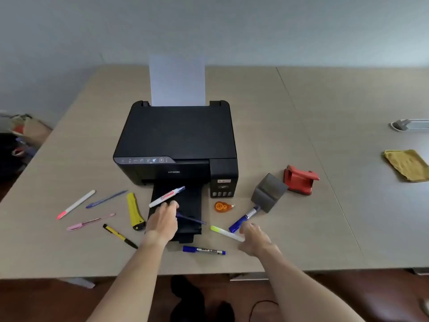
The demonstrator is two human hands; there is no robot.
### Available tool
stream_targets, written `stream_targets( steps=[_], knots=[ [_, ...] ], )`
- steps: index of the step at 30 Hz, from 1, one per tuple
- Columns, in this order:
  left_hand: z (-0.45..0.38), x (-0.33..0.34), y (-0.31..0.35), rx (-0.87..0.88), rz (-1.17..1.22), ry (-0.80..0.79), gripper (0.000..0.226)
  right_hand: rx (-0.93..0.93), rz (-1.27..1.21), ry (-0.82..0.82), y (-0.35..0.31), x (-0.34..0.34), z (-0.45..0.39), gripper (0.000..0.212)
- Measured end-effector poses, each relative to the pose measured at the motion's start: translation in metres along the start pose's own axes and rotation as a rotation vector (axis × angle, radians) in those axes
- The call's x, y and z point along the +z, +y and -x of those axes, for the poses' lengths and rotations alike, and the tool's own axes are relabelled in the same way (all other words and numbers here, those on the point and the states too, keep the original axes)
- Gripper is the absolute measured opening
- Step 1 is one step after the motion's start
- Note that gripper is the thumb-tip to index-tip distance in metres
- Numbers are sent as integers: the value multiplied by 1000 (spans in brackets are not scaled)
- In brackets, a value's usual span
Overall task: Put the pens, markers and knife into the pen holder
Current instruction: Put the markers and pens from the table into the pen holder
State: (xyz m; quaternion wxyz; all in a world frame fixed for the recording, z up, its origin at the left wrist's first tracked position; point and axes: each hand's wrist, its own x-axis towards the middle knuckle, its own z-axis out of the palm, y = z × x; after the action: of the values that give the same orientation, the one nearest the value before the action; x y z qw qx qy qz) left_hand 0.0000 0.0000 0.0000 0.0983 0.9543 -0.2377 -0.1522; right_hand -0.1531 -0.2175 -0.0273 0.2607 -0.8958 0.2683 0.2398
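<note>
The grey pen holder lies tipped on the table, right of the printer. A blue marker lies just in front of it. My right hand hovers with fingers apart at the white end of a yellow-green highlighter. My left hand rests open on the printer's output tray. Its fingertips are just below a white marker, and a blue pen sticks out from under it. Another blue marker lies near the front edge. The yellow knife lies left of the tray.
A black printer with paper standing in it fills the table's middle. On the left lie a yellow-black pen, pink pen, pink highlighter and blue pen. Orange correction tape, a red object and a yellow cloth lie right.
</note>
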Motion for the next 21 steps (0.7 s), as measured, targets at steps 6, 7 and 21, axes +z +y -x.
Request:
stream_targets(
  steps=[6,7,21],
  knots=[
    [-16,12,-15,17,-39,-30,22,13,41,42,-4,17,-10,25],
    [-19,11,-17,31,-50,-21,20,4,50,40,-5,17,-11,26],
    [-24,-32,25,341,-195,1,5,-89,-557,338,2,-106,11,5]
  ],
)
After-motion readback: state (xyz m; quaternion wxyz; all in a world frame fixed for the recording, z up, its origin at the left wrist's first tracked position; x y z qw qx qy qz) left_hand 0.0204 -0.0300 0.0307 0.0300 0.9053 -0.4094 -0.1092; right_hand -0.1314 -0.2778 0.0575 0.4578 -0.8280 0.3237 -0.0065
